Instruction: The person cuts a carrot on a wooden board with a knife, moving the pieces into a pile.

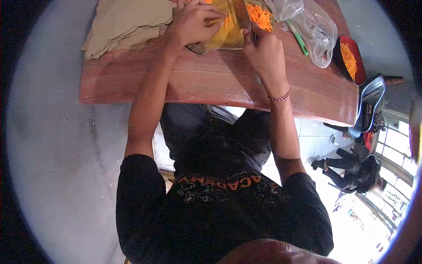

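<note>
My right hand point(266, 53) is closed round the handle of a knife point(241, 14), whose blade points away from me over a yellowish cutting board point(215, 42). To its left, my left hand point(193, 24) rests on the board with fingers bent. Its fingertips press beside thin orange carrot pieces point(227, 20), close to the blade. A heap of carrot strips point(260, 16) lies on the board to the right of the knife. The top of the board runs out of view.
Brown sheets point(132, 22) are stacked at the table's left. On the right lie a green-handled tool point(300, 40), a clear plastic bag point(318, 35) and a red tray point(351, 60) of carrot strips. Beyond the wooden table point(211, 81) are a chair point(371, 103) and a seated person point(356, 169).
</note>
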Demonstrator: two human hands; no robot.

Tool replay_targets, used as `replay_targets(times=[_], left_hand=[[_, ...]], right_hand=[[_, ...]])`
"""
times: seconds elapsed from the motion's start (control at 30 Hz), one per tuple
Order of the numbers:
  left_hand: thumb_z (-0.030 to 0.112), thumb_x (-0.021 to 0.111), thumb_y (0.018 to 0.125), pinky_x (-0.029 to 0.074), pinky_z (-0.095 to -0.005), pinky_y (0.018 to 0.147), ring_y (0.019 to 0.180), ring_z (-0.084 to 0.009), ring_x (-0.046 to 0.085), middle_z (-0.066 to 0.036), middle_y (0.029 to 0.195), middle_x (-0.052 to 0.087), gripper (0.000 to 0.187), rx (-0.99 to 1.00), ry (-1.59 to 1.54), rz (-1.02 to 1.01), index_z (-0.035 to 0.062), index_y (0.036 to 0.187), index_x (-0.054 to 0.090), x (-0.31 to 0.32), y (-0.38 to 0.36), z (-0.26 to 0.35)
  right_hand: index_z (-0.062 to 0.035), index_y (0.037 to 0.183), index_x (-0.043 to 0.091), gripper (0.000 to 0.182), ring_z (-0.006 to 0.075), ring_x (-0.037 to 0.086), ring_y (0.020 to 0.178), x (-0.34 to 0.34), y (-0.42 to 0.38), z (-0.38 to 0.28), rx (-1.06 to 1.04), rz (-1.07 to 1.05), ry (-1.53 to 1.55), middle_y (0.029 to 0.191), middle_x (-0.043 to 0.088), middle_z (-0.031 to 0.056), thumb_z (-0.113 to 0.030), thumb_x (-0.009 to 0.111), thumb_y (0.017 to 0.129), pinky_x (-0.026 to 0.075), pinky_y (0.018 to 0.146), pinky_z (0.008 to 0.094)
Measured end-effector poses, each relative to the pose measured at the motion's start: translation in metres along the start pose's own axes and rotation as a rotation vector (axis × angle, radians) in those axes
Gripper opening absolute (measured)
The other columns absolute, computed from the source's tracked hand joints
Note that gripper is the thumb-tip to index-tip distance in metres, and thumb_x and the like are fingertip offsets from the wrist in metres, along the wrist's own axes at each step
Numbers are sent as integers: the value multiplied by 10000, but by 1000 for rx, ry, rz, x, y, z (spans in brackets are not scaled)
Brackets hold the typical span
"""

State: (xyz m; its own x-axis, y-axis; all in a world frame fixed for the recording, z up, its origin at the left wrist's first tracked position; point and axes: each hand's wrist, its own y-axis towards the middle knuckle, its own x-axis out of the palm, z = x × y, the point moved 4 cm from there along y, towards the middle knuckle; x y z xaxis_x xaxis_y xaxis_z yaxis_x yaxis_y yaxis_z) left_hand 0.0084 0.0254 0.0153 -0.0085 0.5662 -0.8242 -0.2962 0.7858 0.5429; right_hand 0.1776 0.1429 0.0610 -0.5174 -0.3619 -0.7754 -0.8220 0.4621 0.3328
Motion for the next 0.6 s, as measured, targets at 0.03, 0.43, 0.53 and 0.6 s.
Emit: replay_targets(times=[0.03,0.43,0.53,0.6], left_hand=[[327,769,810,362,-416,968,1099,-169,572,61,1103,713,249,-3,11,1,229,1038,783,1,0,-2],[456,764,814,355,-460,1009,1130,-188,569,53,1088,706,319,-31,-6,-88,230,1038,781,7,-2,-3],[458,753,826,353,-462,1032,1132,-199,572,49,1073,709,317,-47,-93,-77,212,1022,784,13,-2,-8],[460,747,831,352,-464,1043,1133,-204,573,49,1070,713,319,-56,-154,-70,202,1013,786,14,-2,-8]], right_hand=[[15,881,657,236,470,648,722,1,-2,-1,-1,-2,1,714,626,291,-214,601,892,541,630,524],[-6,913,661,209,462,657,713,9,-7,3,19,-32,-24,709,633,282,-203,593,896,540,633,527],[-11,935,655,203,465,656,715,1,-4,8,41,-3,-43,715,636,281,-200,594,894,539,636,530],[-8,952,645,204,468,652,712,-5,-8,4,38,4,7,720,638,282,-196,598,891,536,639,536]])
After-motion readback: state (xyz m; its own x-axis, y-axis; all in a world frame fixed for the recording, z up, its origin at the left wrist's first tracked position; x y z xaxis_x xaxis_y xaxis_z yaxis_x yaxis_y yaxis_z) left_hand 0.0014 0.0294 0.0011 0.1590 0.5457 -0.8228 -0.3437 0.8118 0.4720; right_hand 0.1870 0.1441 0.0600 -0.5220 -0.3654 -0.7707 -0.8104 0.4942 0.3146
